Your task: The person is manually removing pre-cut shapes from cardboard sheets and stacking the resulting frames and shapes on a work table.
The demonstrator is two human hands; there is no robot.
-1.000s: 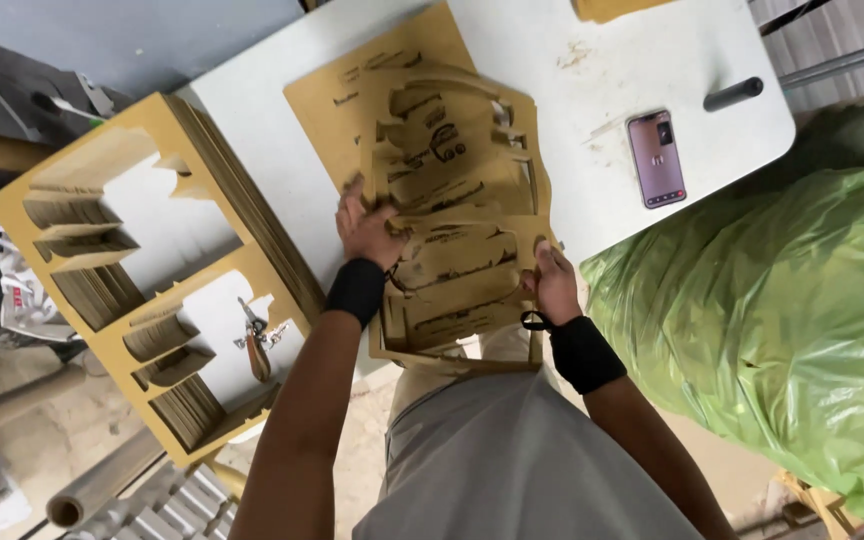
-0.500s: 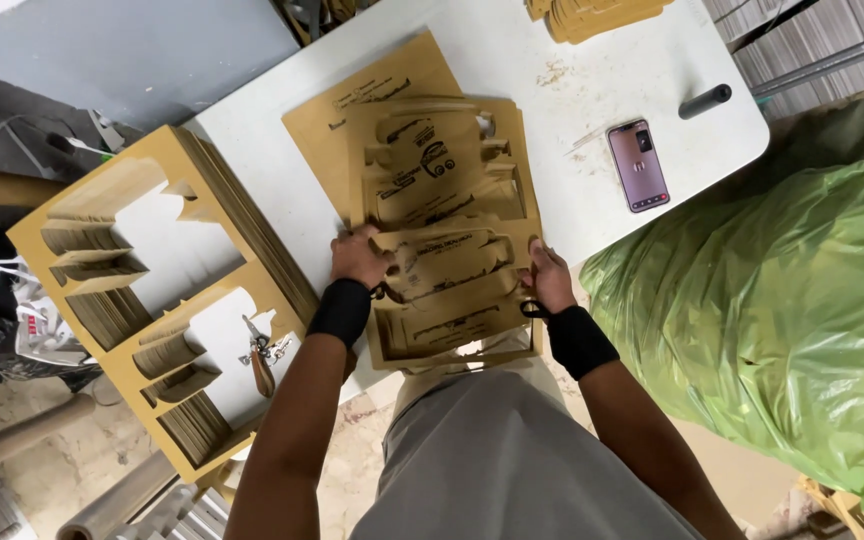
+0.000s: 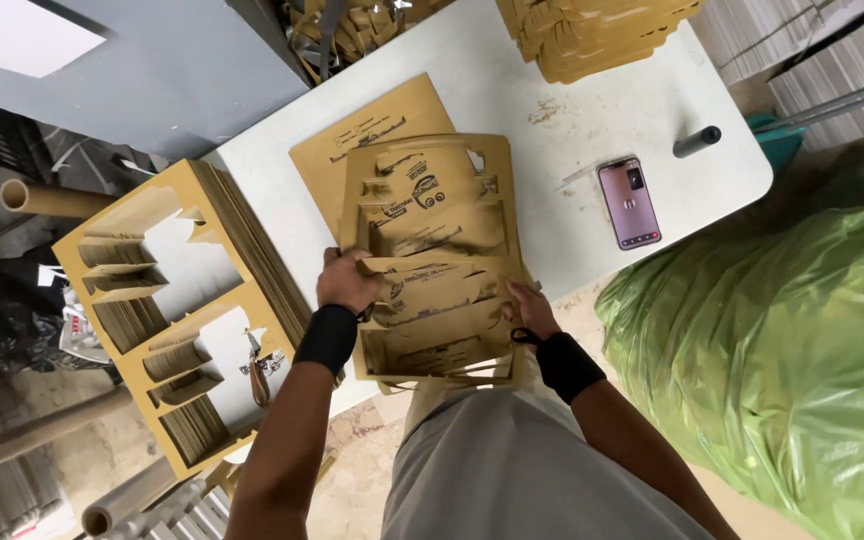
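Hands, left [image 3: 349, 282] and right [image 3: 529, 310], apparently clamp cardboard stack [image 3: 437, 265] edges at table [image 3: 592, 110] edge.

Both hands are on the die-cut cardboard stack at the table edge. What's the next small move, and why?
Probably slide the die-cut cardboard stack farther onto the white table. The left hand and right hand grip its sides, and its near end overhangs the table edge toward the person, so it looks only partly supported.

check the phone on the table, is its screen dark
No, the phone lies face up on the white table with its screen lit, right of the die-cut cardboard sheet both hands grip.
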